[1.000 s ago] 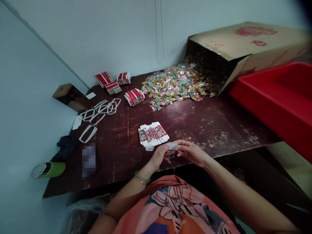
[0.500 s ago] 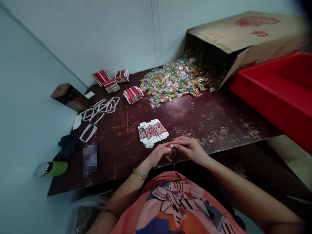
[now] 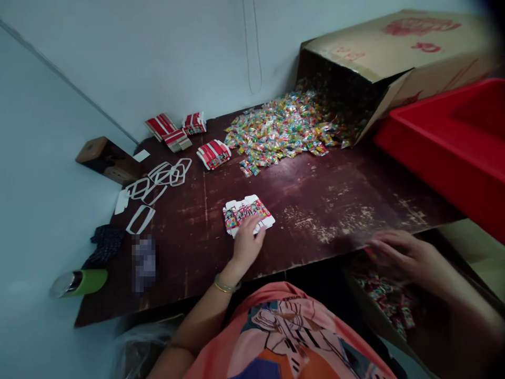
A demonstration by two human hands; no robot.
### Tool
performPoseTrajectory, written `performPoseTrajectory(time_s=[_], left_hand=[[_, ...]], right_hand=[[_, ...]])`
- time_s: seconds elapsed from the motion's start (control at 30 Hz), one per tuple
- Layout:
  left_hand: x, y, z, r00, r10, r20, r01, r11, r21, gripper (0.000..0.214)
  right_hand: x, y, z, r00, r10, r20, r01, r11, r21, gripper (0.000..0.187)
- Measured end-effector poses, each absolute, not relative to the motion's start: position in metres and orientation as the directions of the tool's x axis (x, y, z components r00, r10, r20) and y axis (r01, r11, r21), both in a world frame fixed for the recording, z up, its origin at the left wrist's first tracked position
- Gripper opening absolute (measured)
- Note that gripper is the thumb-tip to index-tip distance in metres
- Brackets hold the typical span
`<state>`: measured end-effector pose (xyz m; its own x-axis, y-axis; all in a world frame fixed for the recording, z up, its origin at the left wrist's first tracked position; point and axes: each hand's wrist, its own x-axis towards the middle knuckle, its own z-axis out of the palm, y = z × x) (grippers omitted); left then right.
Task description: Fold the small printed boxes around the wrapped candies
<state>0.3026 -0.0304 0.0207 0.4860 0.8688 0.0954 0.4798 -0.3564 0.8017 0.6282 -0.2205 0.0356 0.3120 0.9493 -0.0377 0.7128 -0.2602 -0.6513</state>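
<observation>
My left hand [image 3: 248,241] reaches over a small stack of flat printed cartons [image 3: 240,210], white with red and coloured patterns. Its fingers are apart and its fingertips rest on or just above the stack's near right part. My right hand [image 3: 410,258] is blurred and hangs past the table's front edge. Below its fingers shows a small red printed box [image 3: 371,255], partly hidden by the fingers. Beneath that hand, an open cardboard box [image 3: 365,300] holds several small colourful boxes [image 3: 389,300].
Wrapped candies [image 3: 276,129] spill from a large tipped carton [image 3: 379,47] at the back. A red tray [image 3: 445,152] stands to the right. More carton bundles [image 3: 214,153], white paper loops [image 3: 140,218], a wooden box [image 3: 108,158] and a green bottle [image 3: 89,281] lie leftward.
My hands, together on the small red box before, have parted. My left hand moved up onto the flat cartons. My right hand carried the box right, over the open cardboard box.
</observation>
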Motion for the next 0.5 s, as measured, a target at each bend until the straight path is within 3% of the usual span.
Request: performPoseTrajectory(time_s=[0.07,0.17,0.23,0.4,0.5], left_hand=[[0.287,-0.013,0.012,0.446,0.872,0.203,0.639,-0.469,0.609,0.030],[0.272,-0.004,-0.005,0.511,0.836,0.197,0.747,-0.546,0.378,0.036],[0.270,-0.008,-0.013,0.571,0.804,0.167,0.750,-0.594,0.293,0.040],[0.269,-0.015,-0.018,0.626,0.770,0.124,0.730,-0.635,0.253,0.042],[0.265,-0.013,-0.015,0.631,0.769,0.106,0.723,-0.632,0.278,0.043]], right_hand=[[0.639,-0.218,0.027,0.262,0.964,0.043,0.825,-0.200,-0.529,0.042],[0.596,-0.164,0.012,0.043,0.991,0.128,0.831,0.036,-0.555,0.031],[0.548,-0.108,0.005,-0.168,0.973,0.157,0.827,0.225,-0.516,0.029],[0.477,-0.002,0.003,-0.466,0.885,-0.006,0.879,0.463,-0.112,0.041],[0.472,0.009,0.005,-0.516,0.855,-0.049,0.857,0.513,-0.050,0.031]])
